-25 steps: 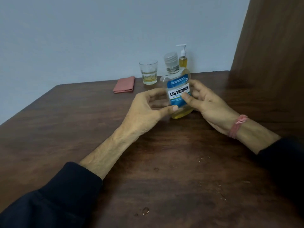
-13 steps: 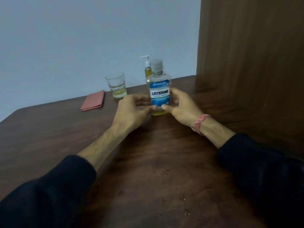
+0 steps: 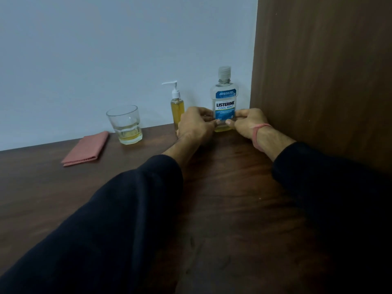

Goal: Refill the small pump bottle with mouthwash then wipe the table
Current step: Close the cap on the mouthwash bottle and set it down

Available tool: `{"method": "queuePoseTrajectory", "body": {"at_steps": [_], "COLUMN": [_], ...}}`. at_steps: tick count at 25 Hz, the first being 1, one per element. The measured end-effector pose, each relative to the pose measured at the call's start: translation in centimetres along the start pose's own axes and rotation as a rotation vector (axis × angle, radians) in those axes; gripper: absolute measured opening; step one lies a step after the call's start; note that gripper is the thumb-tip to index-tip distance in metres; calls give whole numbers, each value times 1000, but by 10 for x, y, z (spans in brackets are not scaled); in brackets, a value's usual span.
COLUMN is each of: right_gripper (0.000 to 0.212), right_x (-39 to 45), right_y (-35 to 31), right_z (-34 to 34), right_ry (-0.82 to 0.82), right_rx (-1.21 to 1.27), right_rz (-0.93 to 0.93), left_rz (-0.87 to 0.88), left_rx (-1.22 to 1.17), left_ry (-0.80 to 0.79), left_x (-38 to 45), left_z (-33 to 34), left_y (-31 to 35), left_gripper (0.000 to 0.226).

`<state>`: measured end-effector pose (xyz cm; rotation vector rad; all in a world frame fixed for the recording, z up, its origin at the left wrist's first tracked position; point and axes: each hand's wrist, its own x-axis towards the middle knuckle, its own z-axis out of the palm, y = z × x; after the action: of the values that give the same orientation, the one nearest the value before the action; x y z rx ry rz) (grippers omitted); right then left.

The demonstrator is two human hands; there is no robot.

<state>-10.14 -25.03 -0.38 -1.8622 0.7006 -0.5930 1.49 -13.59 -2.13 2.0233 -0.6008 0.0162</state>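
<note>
From the head camera, the mouthwash bottle [image 3: 224, 98] stands upright at the back of the table [image 3: 233, 198], near the wooden panel [image 3: 322, 77]. It is clear, capped, blue-labelled, with only a little yellow liquid at the bottom. The left hand [image 3: 194, 126] and right hand [image 3: 248, 123] both grip its lower part. Just left, the pump bottle [image 3: 177, 107] is nearly full of yellow liquid. The glass [image 3: 125, 124] holds a shallow yellow layer, beside a folded pink cloth [image 3: 86, 149].

We see the mouthwash bottle [image 3: 224, 100] upright, capped, nearly empty, at the table's [image 3: 222, 187] far edge; the small pump bottle [image 3: 177, 109] stands left, seemingly full.
</note>
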Motion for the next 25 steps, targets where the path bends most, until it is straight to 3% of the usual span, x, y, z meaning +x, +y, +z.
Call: {"method": "queuePoseTrajectory", "body": {"at_steps": [10, 13, 15, 20, 25], "right_gripper": [58, 76, 79, 41, 24], "right_x": [44, 47, 45, 21, -22], "right_y": [10, 15, 17, 14, 5], "right_z": [2, 6, 5, 0, -1], "right_ry": [-7, 16, 41, 43, -159], "right_rx": [7, -33, -67, -127, -80], "right_rz": [30, 29, 35, 11, -61], "left_rz": [-36, -63, -85, -115, -38], "left_rx": [-86, -61, -74, -170, -108], "left_ry": [-70, -108, -113, -193, -244], "left_x": [23, 15, 7, -30, -77], "left_z": [11, 1, -7, -43, -72], "left_y": [8, 2, -4, -15, -20], "left_gripper": [49, 77, 83, 46, 54]}}
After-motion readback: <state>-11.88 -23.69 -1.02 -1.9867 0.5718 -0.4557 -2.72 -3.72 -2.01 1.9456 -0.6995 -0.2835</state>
